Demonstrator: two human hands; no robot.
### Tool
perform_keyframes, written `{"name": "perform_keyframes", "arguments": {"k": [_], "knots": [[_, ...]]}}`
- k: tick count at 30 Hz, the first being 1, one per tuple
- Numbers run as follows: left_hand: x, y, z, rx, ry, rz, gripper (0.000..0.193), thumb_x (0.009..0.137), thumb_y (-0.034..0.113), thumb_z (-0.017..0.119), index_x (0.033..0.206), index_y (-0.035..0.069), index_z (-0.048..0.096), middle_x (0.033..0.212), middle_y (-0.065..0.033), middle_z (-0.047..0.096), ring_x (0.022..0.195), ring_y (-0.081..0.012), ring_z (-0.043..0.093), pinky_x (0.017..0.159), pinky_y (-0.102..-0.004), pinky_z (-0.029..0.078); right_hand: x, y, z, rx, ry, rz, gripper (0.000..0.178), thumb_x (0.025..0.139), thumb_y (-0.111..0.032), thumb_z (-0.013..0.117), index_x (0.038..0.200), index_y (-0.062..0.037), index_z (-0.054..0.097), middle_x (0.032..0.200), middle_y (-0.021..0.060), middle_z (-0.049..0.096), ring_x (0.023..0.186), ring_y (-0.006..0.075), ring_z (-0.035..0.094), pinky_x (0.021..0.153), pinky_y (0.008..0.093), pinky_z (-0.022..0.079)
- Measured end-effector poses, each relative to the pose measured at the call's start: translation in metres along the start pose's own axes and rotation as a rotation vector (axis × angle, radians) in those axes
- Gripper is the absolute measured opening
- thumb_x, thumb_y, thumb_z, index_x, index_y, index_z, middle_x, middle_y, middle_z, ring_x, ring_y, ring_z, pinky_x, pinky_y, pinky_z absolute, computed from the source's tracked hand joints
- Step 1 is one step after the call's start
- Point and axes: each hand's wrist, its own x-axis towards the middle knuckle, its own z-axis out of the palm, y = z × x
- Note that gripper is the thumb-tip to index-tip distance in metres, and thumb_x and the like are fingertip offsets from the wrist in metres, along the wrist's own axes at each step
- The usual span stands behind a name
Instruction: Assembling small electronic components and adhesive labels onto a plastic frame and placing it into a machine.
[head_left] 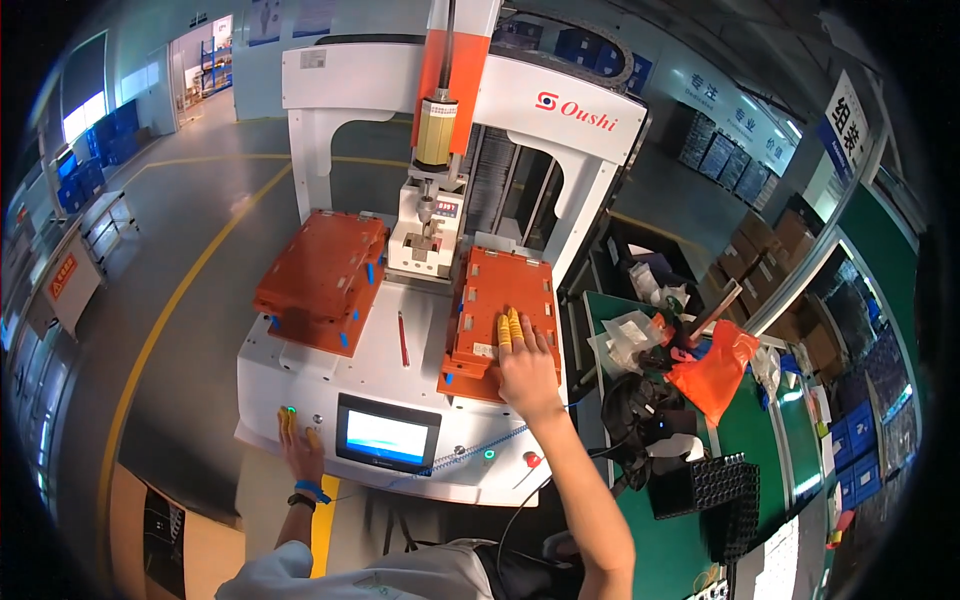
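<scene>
Person at a big white machine (375, 78), both hands on it. R hand (527, 362) lies on the R orange plate (503, 290), fingers stretched out flat, palm down, gripping nothing I can see. That plate sits on the machine's white surface (345, 378), R of a small white box (424, 258) w/ a lit display. L orange plate (328, 268) is on the box's other side, w/ blue bits along its edge. L hand (302, 445) is at the front L corner, fingers extended, tips by a green-lit button (291, 409), also grasping nothing visible. Yellow covers on some fingers of both hands; blue band (316, 490) on the L wrist.

Thin red stick (403, 338) lies btwn the plates. Lit screen (386, 434) on the front panel, red knob (532, 460) further R. Gold-coloured motor (436, 133) hangs above the box. Off R, green surface (600, 303) w/ an orange bag (715, 370), clear bags (632, 340) & black trays (710, 490).
</scene>
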Motion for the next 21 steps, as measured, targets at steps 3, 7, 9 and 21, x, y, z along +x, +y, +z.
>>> {"name": "perform_keyframes", "arguments": {"k": [3, 7, 9, 21], "knots": [[0.0, 0.003, 0.0, -0.021, 0.041, 0.002, 0.049, 0.099, 0.011, 0.059, 0.146, -0.002, 0.049, 0.158, -0.0258, 0.042, 0.15, -0.041, 0.037, 0.122, -0.0484, 0.033, 0.024, 0.007, -0.017, -0.138, -0.189, -0.11, 0.072, 0.081, -0.015, 0.075, 0.144, 0.009, 0.049, 0.145, 0.0318, 0.053, 0.141, 0.0423, 0.05, 0.111, 0.0495, 0.047], [-0.001, 0.003, 0.002, -0.081, 0.068, -0.05, 0.049, 0.099, 0.011, 0.06, 0.146, -0.002, 0.05, 0.158, -0.0252, 0.043, 0.148, -0.0416, 0.039, 0.12, -0.0496, 0.035, 0.043, 0.009, -0.039, -0.227, -0.35, -0.112, 0.075, 0.077, -0.007, 0.071, 0.146, 0.0107, 0.047, 0.146, 0.0319, 0.054, 0.13, 0.0393, 0.06, 0.101, 0.0418, 0.055], [0.002, 0.01, 0.008, -0.125, 0.105, -0.142, 0.047, 0.1, 0.01, 0.06, 0.145, -0.001, 0.051, 0.154, -0.0243, 0.047, 0.144, -0.0412, 0.044, 0.119, -0.0488, 0.036, 0.045, 0.016, -0.063, -0.124, -0.331, -0.078, 0.074, 0.076, -0.007, 0.071, 0.144, 0.0112, 0.048, 0.144, 0.0323, 0.055, 0.124, 0.0384, 0.064, 0.099, 0.0417, 0.056], [0.032, 0.289, 0.01, -2.142, -1.36, -0.916, 0.055, 0.108, 0.042, 0.042, 0.151, 0.008, 0.046, 0.151, -0.0148, 0.053, 0.135, -0.0341, 0.054, 0.118, -0.0529, 0.04, -0.07, -0.061, -0.14, -0.042, -0.178, -0.139, 0.069, 0.073, -0.01, 0.07, 0.135, 0.014, 0.054, 0.138, 0.0296, 0.058, 0.133, 0.0405, 0.056, 0.111, 0.0421, 0.05]]}}
